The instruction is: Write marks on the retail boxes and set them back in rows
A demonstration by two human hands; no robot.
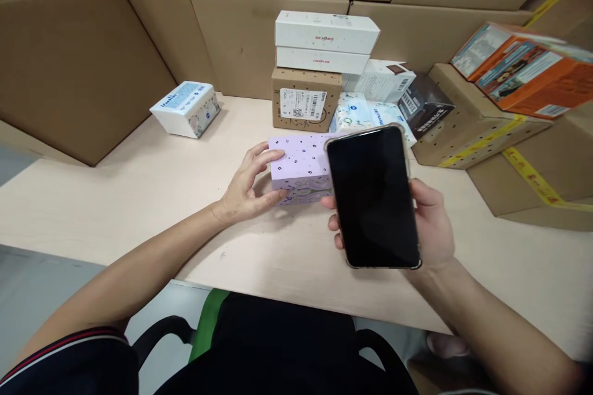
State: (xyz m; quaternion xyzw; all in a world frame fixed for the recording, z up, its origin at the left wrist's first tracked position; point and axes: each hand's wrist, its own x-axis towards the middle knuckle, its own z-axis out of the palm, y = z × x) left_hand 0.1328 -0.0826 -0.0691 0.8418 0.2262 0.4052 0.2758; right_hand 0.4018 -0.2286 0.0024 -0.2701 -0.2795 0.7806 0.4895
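**Purple box [300, 163] hemmed in on the bench [139, 197]**

Gripping the box's left end with the left hand [244, 188]; clasping a dark phone [373, 197] in the right hand [433, 228], hiding the box's right end. Just behind: a brown box [306, 102] under two white boxes [327, 34], and a black box [424, 108]. Well apart, left: a tissue pack [185, 108].

The left hand [245, 188] grips the end of a lilac dotted box [301, 168] lying on the pale table [139, 197], while the right hand [430, 228] holds a dark-screened phone [373, 197] above it; behind stand a stack of white boxes [324, 42] on a brown carton [306, 100]
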